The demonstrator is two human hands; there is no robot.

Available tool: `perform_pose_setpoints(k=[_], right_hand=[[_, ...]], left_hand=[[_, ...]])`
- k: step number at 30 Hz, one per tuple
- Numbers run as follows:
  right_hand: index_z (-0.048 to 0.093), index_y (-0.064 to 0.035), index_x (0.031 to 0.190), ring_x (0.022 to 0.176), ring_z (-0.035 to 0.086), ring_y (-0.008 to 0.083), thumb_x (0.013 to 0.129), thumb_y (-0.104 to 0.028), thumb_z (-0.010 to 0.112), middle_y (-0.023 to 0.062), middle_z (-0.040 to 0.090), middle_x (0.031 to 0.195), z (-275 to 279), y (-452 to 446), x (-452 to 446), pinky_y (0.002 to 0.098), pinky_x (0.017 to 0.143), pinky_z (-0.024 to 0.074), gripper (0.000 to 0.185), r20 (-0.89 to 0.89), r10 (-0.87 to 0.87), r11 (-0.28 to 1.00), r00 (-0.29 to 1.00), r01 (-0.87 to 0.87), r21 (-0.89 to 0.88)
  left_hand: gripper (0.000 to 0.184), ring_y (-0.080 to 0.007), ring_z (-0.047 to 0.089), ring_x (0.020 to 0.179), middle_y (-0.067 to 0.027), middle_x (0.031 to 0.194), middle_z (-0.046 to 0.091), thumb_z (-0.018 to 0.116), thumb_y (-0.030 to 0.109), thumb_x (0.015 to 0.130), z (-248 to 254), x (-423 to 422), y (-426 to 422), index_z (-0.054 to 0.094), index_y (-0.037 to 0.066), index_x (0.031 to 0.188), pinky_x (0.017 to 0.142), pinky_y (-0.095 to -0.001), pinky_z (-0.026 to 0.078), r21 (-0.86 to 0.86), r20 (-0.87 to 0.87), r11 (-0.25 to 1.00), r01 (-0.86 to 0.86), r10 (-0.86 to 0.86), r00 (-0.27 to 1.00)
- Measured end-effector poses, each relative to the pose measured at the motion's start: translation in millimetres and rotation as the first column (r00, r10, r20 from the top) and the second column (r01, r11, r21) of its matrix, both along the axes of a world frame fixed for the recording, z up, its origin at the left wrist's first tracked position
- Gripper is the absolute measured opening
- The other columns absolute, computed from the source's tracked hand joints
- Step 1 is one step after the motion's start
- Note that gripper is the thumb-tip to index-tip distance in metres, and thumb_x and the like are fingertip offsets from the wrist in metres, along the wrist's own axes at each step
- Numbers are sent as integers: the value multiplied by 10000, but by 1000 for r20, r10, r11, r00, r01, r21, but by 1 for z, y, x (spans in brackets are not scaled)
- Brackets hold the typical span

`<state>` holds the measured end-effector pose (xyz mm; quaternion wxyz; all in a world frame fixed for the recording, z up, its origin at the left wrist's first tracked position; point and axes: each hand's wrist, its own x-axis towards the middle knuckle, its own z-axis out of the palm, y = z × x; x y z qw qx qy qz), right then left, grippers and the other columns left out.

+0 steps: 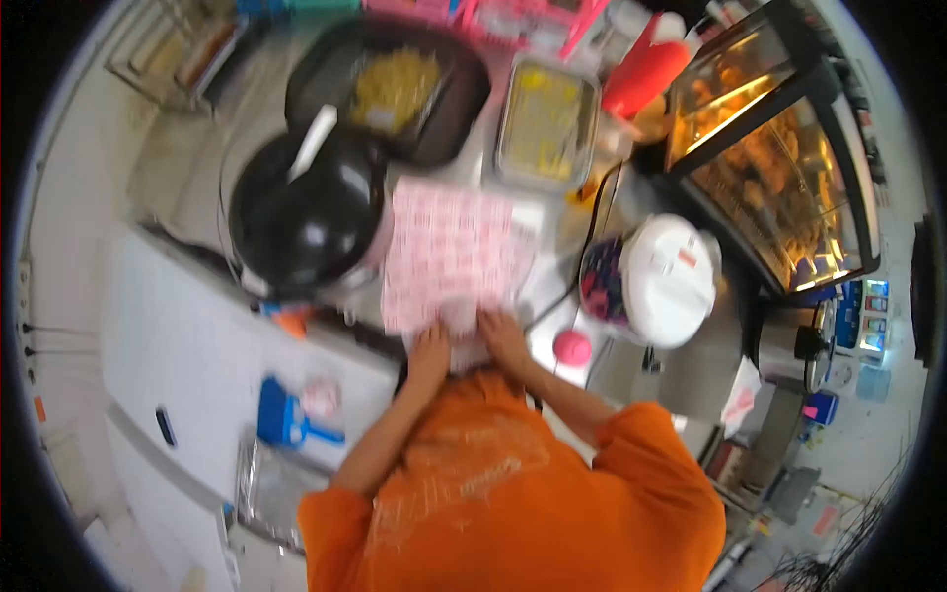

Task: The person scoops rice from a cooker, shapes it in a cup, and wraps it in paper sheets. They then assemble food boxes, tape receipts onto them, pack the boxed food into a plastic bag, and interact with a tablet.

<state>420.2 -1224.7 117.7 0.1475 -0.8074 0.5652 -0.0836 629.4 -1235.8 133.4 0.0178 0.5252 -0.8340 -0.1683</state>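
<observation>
A pink patterned sheet of wrapping paper lies flat on the counter in front of me. At its near edge is a small pale bundle, too blurred to name. My left hand is closed at the near left of the bundle, with its fingers curled on the paper's edge. My right hand is closed on the near right side, its fingertips against the paper beside the bundle. Both hands are close together, just in front of my orange shirt.
A black lidded pot stands left of the paper. Behind are a dark tray of yellowish food and a clear-lidded container. To the right stand a white-lidded cooker, a pink round object and a lit glass display case.
</observation>
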Motion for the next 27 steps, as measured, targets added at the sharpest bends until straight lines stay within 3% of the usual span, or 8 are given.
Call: perform_pose_setpoints(k=[3,5,10,13,16,22,25,27], right_hand=[[418,27,1388,895,635,320,848,-86,513,192,647,1048,28,-9,21,421,777,510,560,-136,-142,928,980,180,326],[361,21,1435,845,642,303,839,-76,533,192,646,1013,20,-6,25,400,732,513,627,206,-356,852,911,226,472],[278,14,1486,840,602,155,851,-149,657,104,638,972,23,-6,39,317,704,504,757,517,-762,619,390,202,759],[409,27,1388,832,600,134,831,-182,713,86,640,992,27,-8,44,286,690,504,667,583,-687,725,433,370,580],[473,41,1321,813,621,139,780,-246,783,106,654,1028,60,-23,37,272,665,521,686,669,-665,743,331,205,637],[595,-10,1122,773,607,112,792,-203,770,50,650,910,106,-49,37,233,626,499,419,664,-743,667,81,9,745],[595,-28,1084,766,595,108,810,-167,749,36,635,900,125,-57,45,233,623,496,344,758,-653,758,-6,-10,653],[594,-32,1070,762,589,105,822,-149,738,29,633,901,123,-55,50,233,627,495,310,808,-588,809,36,37,587]], left_hand=[[218,-337,589,931,-150,1026,590,544,72,825,6,-3,-31,615,8,1020,780,-448,496,189,-3,973,-136,139,990],[210,-355,590,904,-140,1006,599,565,46,805,3,-3,-55,613,40,1009,779,-457,495,102,-101,980,-172,182,978],[269,-359,628,924,-162,1012,644,601,-27,798,16,-3,-71,602,45,1057,837,-394,521,-19,-479,997,76,-76,875],[342,-295,622,1050,-126,1080,643,610,-114,744,51,-3,-62,593,22,1057,912,-367,499,512,-711,836,199,282,644],[300,-223,636,1060,-113,1117,671,640,-47,834,76,10,-60,599,-6,1128,888,-301,512,580,-764,782,228,426,485],[236,-115,641,954,-63,1044,668,642,191,950,64,-3,-43,633,34,1125,820,-263,532,834,-333,379,401,925,-180],[211,-139,624,906,-28,1051,623,614,163,944,69,-31,-43,588,93,1141,706,-332,547,866,-108,259,428,932,-347],[228,-150,625,919,-35,1049,621,588,185,954,67,-32,-42,570,93,1162,704,-337,547,878,-73,159,451,976,-203]])
